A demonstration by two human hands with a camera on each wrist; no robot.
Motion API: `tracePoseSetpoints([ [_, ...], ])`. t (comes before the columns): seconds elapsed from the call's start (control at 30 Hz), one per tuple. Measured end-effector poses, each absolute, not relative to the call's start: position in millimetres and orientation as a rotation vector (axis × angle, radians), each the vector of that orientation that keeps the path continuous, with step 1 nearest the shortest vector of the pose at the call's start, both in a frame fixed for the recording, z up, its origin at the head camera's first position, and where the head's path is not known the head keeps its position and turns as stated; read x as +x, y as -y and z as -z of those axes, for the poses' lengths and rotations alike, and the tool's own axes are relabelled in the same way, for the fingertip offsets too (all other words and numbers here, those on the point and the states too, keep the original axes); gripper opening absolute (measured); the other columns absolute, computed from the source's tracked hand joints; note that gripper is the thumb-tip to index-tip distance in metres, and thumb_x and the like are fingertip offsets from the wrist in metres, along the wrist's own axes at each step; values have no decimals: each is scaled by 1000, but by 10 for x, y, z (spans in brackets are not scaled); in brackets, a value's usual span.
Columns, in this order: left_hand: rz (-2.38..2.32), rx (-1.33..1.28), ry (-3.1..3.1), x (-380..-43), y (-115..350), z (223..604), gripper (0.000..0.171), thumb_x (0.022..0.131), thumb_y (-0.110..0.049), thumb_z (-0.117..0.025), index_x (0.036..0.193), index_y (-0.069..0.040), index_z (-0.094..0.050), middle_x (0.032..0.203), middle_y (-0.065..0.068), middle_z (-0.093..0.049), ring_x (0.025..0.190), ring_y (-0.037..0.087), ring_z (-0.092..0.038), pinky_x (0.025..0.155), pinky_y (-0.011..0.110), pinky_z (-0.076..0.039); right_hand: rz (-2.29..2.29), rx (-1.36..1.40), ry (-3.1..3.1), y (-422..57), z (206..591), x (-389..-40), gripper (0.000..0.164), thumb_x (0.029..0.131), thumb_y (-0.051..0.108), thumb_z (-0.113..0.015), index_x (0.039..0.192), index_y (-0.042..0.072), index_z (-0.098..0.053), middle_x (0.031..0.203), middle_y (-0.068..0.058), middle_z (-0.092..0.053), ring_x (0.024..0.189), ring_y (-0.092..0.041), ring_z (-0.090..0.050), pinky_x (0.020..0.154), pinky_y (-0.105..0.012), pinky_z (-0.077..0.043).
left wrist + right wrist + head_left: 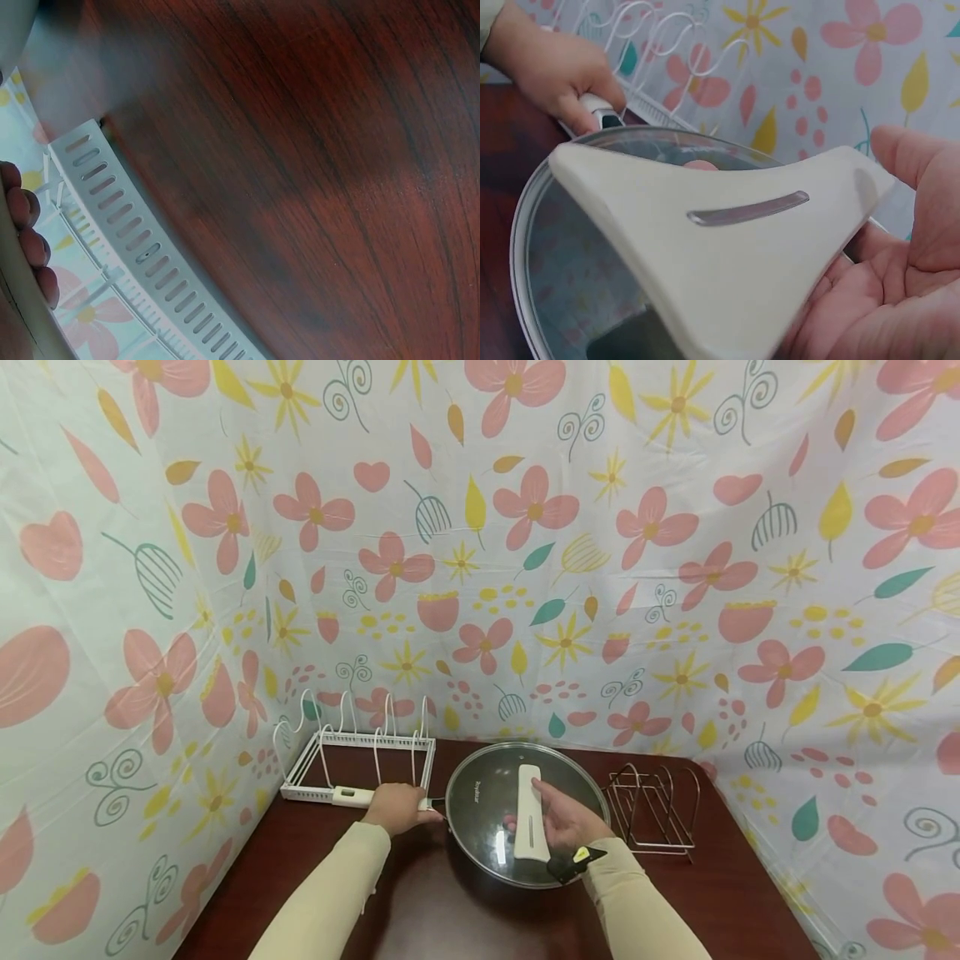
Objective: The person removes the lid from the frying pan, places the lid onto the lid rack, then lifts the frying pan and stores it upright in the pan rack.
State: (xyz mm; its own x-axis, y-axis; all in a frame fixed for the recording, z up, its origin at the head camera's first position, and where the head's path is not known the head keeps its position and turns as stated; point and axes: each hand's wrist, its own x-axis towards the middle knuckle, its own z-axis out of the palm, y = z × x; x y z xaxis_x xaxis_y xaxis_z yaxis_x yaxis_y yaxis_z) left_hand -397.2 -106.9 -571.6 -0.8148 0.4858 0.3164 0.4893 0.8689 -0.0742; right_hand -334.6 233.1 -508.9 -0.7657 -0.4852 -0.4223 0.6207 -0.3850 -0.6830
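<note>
My left hand grips the cream handle of a dark pan, close to where it joins the pan. In the left wrist view its fingertips curl round that handle at the left edge. A round glass lid with a metal rim covers the pan and hides most of it. My right hand holds the lid's wide cream handle, fingers tucked under it and the thumb at its end. In the right wrist view a narrow slot shows along this lid handle.
Behind the pan handle stands a white rack with upright wire loops. To the right of the lid is a smaller metal wire rack. Both are on a dark red wooden table, with a flower-patterned curtain behind and at the sides.
</note>
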Motion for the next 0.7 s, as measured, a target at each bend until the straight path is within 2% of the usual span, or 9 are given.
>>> tracePoseSetpoints([
  [0.13, 15, -728, 2724, -3964, 1064, 5702, 56, 77, -76, -65, 66, -23, -52, 54, -6, -50, 50, 15, -54, 44, 36, -42, 2193, 187, -1105, -2325, 5101, -3325, 59, 107, 45, -45, 152, 12, -26, 116, -24, -64, 105, -32, -70, 95, -47, -53],
  [0.23, 17, -723, 2720, -3967, 1064, 5712, 56, 76, -76, -65, 66, -23, -52, 54, -6, -51, 50, 16, -55, 44, 36, -42, 2219, 211, -1084, -2308, 5093, -3300, 54, 107, 45, -45, 148, 12, -31, 113, -26, -67, 102, -33, -70, 94, -46, -53],
  [0.33, 15, -724, 2717, -3966, 1064, 5718, 56, 76, -76, -65, 66, -22, -53, 54, -6, -51, 50, 16, -55, 45, 36, -43, 2249, 256, -1069, -2290, 5087, -3283, 48, 106, 46, -46, 141, 16, -34, 114, -30, -66, 104, -38, -69, 95, -51, -52],
  [0.47, 20, -725, 2719, -3960, 1063, 5708, 56, 76, -76, -65, 66, -22, -52, 53, -6, -49, 49, 15, -54, 44, 36, -42, 2277, 292, -1030, -2276, 5097, -3273, 49, 103, 50, -50, 138, 20, -32, 121, -35, -61, 114, -46, -62, 102, -59, -45],
  [0.7, 46, -725, 2722, -3950, 1061, 5700, 55, 76, -75, -67, 65, -24, -51, 53, -8, -46, 49, 14, -52, 45, 36, -42, 2282, 255, -984, -2287, 5112, -3262, 46, 103, 51, -51, 136, 23, -35, 124, -33, -60, 119, -42, -61, 106, -53, -43],
])
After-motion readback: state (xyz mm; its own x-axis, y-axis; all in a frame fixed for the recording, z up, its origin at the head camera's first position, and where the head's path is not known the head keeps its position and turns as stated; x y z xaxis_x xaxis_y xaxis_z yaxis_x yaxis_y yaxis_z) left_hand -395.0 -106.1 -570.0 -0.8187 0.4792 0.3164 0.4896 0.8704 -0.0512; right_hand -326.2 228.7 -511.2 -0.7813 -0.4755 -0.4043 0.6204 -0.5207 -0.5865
